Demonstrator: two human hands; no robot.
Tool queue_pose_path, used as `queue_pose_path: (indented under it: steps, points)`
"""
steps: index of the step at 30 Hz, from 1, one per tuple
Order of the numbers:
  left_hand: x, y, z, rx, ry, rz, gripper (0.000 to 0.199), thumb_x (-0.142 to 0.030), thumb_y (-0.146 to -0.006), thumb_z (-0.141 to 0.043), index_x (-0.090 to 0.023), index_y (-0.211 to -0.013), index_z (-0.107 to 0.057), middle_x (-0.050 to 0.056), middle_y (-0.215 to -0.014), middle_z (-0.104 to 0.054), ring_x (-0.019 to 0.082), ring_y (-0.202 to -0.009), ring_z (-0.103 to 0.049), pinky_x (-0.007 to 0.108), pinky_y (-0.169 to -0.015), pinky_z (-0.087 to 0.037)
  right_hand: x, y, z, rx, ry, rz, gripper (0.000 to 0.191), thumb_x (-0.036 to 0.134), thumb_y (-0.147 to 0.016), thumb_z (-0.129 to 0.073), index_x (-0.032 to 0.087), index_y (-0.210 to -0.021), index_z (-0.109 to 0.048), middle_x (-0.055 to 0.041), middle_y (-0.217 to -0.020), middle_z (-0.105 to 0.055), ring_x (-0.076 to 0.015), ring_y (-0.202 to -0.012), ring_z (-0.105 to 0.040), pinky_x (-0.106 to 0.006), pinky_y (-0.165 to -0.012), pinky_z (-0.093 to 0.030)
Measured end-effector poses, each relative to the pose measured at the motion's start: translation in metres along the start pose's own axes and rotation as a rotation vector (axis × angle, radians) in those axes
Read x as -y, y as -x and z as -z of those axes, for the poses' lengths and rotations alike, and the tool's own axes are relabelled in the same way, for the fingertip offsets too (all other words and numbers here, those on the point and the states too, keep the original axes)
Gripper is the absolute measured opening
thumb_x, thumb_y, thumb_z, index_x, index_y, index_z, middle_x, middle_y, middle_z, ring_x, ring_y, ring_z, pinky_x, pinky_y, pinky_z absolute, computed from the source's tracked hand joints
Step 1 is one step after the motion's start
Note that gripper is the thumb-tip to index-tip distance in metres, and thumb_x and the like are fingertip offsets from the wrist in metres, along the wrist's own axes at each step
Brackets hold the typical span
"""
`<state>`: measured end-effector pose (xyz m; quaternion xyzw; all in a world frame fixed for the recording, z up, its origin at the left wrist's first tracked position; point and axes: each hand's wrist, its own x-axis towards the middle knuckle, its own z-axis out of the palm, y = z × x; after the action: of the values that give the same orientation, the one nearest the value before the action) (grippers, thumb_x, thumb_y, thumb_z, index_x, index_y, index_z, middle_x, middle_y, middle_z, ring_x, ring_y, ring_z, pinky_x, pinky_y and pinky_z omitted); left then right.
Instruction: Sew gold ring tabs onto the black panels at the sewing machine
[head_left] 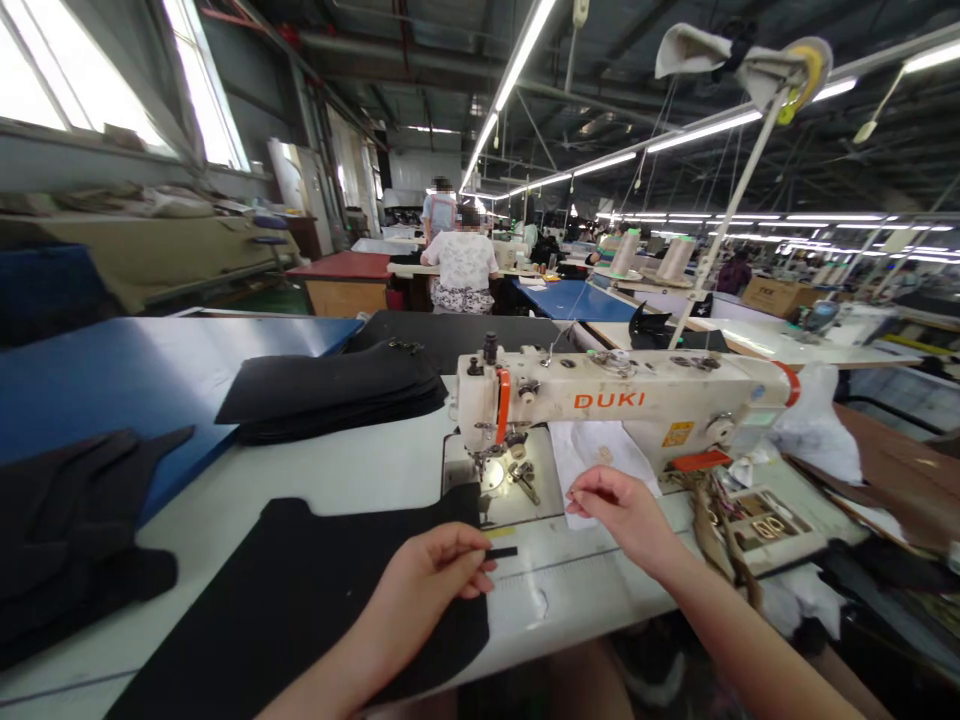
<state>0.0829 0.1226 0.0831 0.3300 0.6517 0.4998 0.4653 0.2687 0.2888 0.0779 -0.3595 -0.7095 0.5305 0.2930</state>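
My left hand (444, 572) is over the right edge of a large flat black fabric piece (300, 590), pinching a short black strip (504, 552) that sticks out to the right. My right hand (616, 505) has thumb and fingertips pressed together above the front edge of a white cloth (592, 450); anything between them is too small to make out. Behind both hands stands a white sewing machine (555, 395) with orange parts. Its needle area and metal plate (540, 490) lie just beyond my left hand, and a corner of the black fabric reaches onto the plate.
A stack of black pieces (337, 390) lies at the back left, with more black fabric (82, 540) at far left. On the right sits a tray (772, 530) of small metal parts. People work at tables farther back.
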Motion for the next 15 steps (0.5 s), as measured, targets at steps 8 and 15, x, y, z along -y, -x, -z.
queue_pose_path:
  steps: [8,15]
  points:
    - [-0.012,0.016,-0.012,-0.010,0.072,-0.083,0.026,-0.039,-0.066,-0.063,-0.015,-0.078,-0.065,0.002,-0.065,-0.068,0.015,-0.062,-0.063,0.026,-0.062,-0.050,0.027,0.033,-0.030,0.122,-0.388,-0.132,0.027,0.042,-0.063,-0.078,0.017,-0.073,-0.070,-0.0024,-0.066,-0.068,-0.0150,-0.064,-0.063,-0.027,-0.066,-0.048]
    - [-0.017,0.018,-0.014,-0.031,0.128,-0.101,0.022,-0.035,-0.065,-0.065,-0.015,-0.075,-0.064,0.001,-0.060,-0.067,0.014,-0.059,-0.063,0.025,-0.062,-0.050,0.021,0.040,-0.045,0.074,-0.385,-0.112,0.030,0.043,-0.062,-0.079,0.018,-0.075,-0.072,-0.0044,-0.066,-0.070,-0.0167,-0.065,-0.064,-0.029,-0.066,-0.051]
